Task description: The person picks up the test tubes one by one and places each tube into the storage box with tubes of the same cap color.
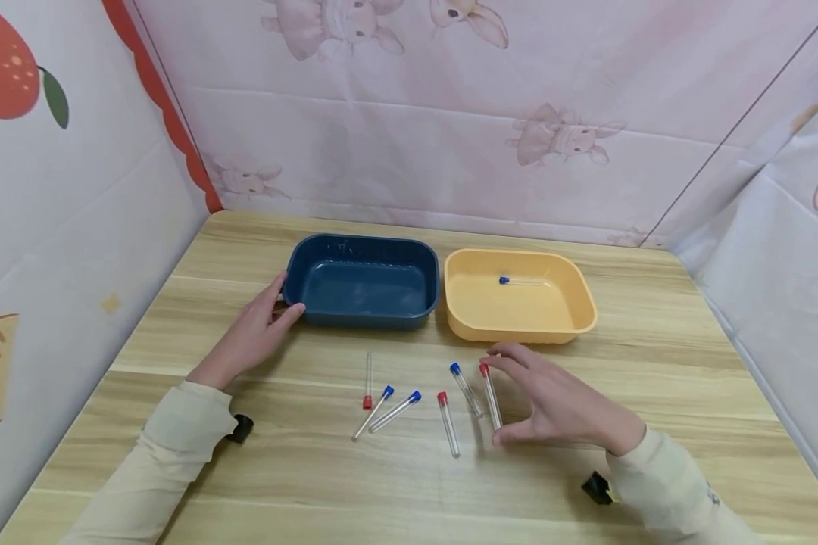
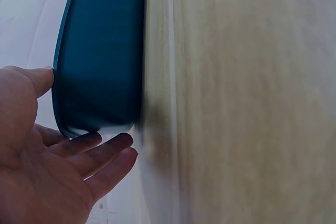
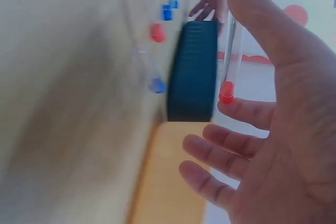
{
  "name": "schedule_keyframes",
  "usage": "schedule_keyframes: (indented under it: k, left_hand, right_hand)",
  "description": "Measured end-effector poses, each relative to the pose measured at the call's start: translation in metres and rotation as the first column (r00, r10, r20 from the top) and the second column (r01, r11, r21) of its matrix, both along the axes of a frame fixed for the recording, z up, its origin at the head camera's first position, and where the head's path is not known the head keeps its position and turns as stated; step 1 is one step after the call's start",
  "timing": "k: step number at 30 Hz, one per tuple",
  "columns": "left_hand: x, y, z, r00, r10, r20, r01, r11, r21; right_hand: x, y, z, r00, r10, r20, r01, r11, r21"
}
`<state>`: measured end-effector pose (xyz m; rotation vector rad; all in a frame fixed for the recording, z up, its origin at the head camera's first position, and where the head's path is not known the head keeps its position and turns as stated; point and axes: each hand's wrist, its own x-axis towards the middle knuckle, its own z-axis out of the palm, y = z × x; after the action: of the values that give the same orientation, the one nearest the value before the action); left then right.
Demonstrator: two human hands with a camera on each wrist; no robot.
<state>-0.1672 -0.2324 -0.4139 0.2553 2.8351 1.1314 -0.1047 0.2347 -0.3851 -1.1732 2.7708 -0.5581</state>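
My right hand (image 1: 552, 397) pinches a red-capped test tube (image 1: 491, 397) end to end between thumb and index finger. In the right wrist view its red cap (image 3: 227, 92) sits at the index fingertip, with the other fingers spread apart. At the left end of the dark blue bin (image 1: 364, 317), my left hand (image 1: 248, 337) rests its thumb on the rim, fingers loosely spread along the end wall. Just left of the held tube lie a blue-capped tube (image 1: 466, 390) and another red-capped tube (image 1: 449, 425) on the table.
Farther left lie a red-capped tube (image 1: 369, 382) and two blue-capped tubes, one of them the slanted tube (image 1: 395, 412). The yellow bin (image 1: 518, 333), right of the blue one, contains one blue-capped tube (image 1: 521, 281). Printed cloth walls (image 1: 416, 151) surround the wooden table (image 1: 300, 484).
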Motion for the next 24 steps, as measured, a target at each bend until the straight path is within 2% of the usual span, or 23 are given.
schedule_keyframes:
  k: [10, 18, 24]
  left_hand:
    - [-0.002, -0.003, -0.002, 1.000, -0.003, 0.002, 0.003, 1.000, -0.003]
    - [-0.002, -0.003, 0.000, 1.000, -0.007, 0.000, 0.007, 1.000, -0.004]
    - [-0.001, -0.002, 0.001, 1.000, -0.013, 0.004, 0.014, 1.000, -0.006]
  right_hand:
    - [-0.026, -0.020, 0.036, 0.999, 0.038, -0.036, -0.040, 0.998, -0.048]
    - [-0.053, -0.040, 0.051, 0.999, 0.044, 0.013, -0.044, 0.998, -0.049]
    - [-0.079, -0.054, 0.057, 0.996, 0.053, 0.078, -0.044, 0.993, -0.111]
